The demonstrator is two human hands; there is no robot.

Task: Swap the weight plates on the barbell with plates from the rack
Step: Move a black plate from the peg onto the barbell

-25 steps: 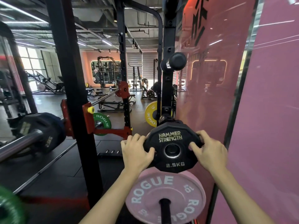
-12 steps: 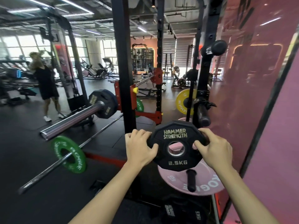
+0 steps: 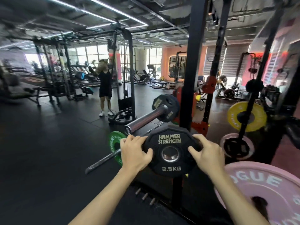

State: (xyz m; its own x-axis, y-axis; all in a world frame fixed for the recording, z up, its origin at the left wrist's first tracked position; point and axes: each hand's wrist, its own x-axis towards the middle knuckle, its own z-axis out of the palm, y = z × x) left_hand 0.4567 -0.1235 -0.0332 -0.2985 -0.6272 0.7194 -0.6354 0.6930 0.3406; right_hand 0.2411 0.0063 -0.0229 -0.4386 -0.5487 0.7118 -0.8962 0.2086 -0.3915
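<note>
Black rubber-faced 2.5 kg plate [image 3: 169, 151] gripped at both rims, left hand [image 3: 135, 153] and right hand [image 3: 207, 154] curled round opposite edges, thumbs on the face; held upright at chest height, clear of any peg; light, stiff, grippy coating likely, edge hold looks enough; barbell sleeve [image 3: 146, 118] just beyond, bare end pointing here, another black plate [image 3: 167, 109] further up it; pink plate [image 3: 263, 194] on rack at right; green plate [image 3: 115, 147] low behind left hand.

I see a person in black [image 3: 105, 85] standing across the dark gym floor [image 3: 48, 143], beside a cable machine [image 3: 128, 88], windows [image 3: 90, 52] behind.
</note>
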